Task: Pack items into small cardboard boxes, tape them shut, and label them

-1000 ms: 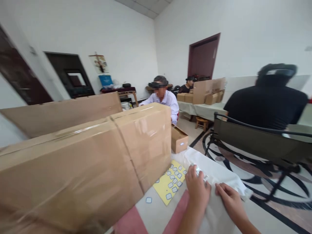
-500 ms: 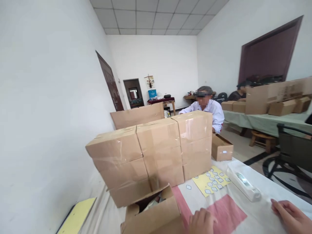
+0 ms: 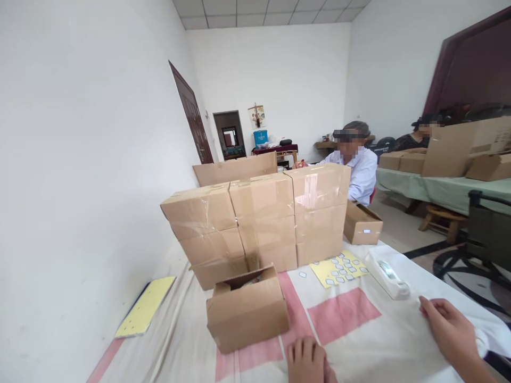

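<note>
My left hand rests on the tablecloth with its fingers laid out, just in front of an open cardboard box; I see nothing in it. My right hand is raised at the right side of the table. Its thumb and fingers are curled together, and anything between them is hidden. Beyond its fingertips lies a long white device with a shiny window. A yellow sheet bearing several small diamond-shaped labels lies left of the device. One loose label is on the cloth beside it.
Stacked, taped cartons form a wall across the table. Another open box stands at their right end, near a seated person. A yellow board lies at left. A wheelchair is at right; a second person sits farther back.
The view has tilted down and shifted left, showing more cloth around the near box. Relative to that box, my left hand has come nearer to me. My right hand remains curled near the device.
</note>
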The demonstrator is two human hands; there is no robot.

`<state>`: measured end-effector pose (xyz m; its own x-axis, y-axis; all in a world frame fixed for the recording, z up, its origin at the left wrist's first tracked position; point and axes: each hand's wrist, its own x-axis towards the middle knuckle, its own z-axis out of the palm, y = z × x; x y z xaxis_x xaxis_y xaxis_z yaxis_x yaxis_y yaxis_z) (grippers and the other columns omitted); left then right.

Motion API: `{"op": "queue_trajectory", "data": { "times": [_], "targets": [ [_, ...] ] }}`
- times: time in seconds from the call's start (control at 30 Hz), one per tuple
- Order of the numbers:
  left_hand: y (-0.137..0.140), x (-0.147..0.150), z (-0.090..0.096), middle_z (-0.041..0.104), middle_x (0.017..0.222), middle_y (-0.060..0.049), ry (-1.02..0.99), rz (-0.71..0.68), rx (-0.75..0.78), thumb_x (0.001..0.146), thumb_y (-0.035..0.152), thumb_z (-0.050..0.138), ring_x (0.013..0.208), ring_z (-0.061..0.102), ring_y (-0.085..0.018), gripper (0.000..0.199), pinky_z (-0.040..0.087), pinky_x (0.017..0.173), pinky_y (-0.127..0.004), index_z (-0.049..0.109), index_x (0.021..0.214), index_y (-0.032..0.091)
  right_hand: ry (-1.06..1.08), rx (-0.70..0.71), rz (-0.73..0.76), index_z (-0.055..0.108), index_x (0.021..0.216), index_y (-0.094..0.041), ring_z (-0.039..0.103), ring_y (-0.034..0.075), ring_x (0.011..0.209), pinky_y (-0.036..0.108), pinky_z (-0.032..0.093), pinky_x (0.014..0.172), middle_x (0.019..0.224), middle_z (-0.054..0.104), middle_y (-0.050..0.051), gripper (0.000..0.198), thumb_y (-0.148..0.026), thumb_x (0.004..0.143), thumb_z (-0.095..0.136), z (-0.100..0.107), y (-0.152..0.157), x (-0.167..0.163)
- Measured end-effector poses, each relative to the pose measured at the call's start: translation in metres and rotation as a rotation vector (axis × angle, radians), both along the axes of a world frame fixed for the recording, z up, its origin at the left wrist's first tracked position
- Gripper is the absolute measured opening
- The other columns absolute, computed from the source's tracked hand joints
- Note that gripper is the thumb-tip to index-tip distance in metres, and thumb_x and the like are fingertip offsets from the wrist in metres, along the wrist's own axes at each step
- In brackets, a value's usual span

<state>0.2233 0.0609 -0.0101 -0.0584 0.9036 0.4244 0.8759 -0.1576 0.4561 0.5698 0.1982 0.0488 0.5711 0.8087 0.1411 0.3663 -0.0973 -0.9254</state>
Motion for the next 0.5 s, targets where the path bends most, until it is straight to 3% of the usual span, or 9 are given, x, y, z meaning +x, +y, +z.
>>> {"op": "queue_trajectory", "data": {
  "times": [0.23, 0.5],
  "targets": [
    [-0.016, -0.001, 0.035, 0.066, 0.113, -0.004, 0.034, -0.104, -0.135, 0.089, 0.026, 0.056, 0.108, 0.054, -0.025, 0.011, 0.040, 0.095, -0.045, 0.063, 0.098, 0.024, 0.072, 0.034, -0.038, 0.060, 0.075, -0.020, 0.059, 0.022, 0.068, 0.037, 0.044, 0.071, 0.070, 0.066, 0.006, 0.030, -0.049, 0.070, 0.066, -0.003, -0.001, -0.005],
    [-0.028, -0.002, 0.040, 0.060, 0.117, -0.005, 0.096, -0.137, -0.165, 0.095, 0.029, 0.051, 0.113, 0.049, -0.024, 0.015, 0.039, 0.098, -0.045, 0.060, 0.104, 0.021, 0.079, 0.066, -0.013, 0.059, 0.080, -0.019, 0.057, 0.019, 0.071, 0.036, 0.046, 0.077, 0.076, 0.063, 0.007, 0.019, -0.039, 0.079, 0.060, -0.005, 0.003, -0.009]
  ]
}}
